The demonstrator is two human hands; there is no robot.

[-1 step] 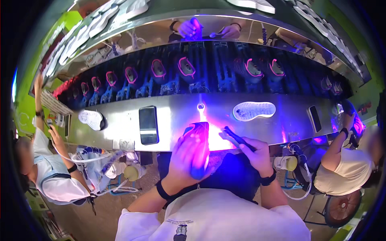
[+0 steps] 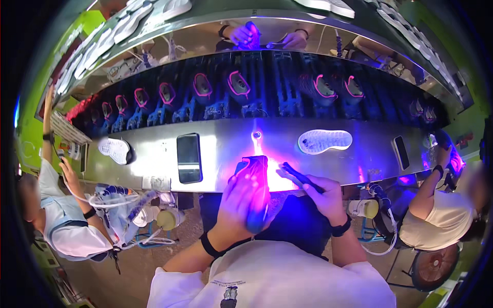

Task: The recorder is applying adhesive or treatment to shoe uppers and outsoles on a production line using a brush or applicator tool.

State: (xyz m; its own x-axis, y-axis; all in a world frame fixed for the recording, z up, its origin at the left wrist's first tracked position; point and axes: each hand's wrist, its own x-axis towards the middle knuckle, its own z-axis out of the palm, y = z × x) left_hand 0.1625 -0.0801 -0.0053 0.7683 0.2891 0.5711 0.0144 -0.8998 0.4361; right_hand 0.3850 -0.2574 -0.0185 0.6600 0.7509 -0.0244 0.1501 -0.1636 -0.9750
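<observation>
- Head view, location: The dark shoe-like piece (image 2: pixel 263 177) stands at the near edge of the desk (image 2: pixel 221 143), at the middle, lengthwise, in violet light. Its near end projects past the edge.
- Left hand (image 2: pixel 237 205): Wrapped around the dark shoe-like piece from the left, fingers across its top.
- Right hand (image 2: pixel 328 197): Closed on the near end of a slim dark tool (image 2: pixel 304 177); the tool's far end points left toward the piece. The hands are apart.
- Handling (judged): The piece is probably light, firm along its length and slightly yielding at the surface. Slipperiness cannot be determined. Grip it by the side walls near the middle; keep the lit far end free. The tool is likely light and stiff; hold it by the near end.
- Count, held: one piece, one tool.
- Count, desk: two white soles, one left (image 2: pixel 114 150), one right (image 2: pixel 325 142); two clear phones, left (image 2: pixel 189 159) and right (image 2: pixel 401 152); one phone-like slab (image 2: pixel 83 157) farther left.
- Count, rack (image 2: pixel 283 77) beyond the desk: eight clear pink-outlined pieces (image 2: pixel 239 83), six left and two right. Dimmer ones at both ends cannot be counted reliably.
- Count, co-workers: two, one left (image 2: pixel 67 220), one right (image 2: pixel 441 210).
</observation>
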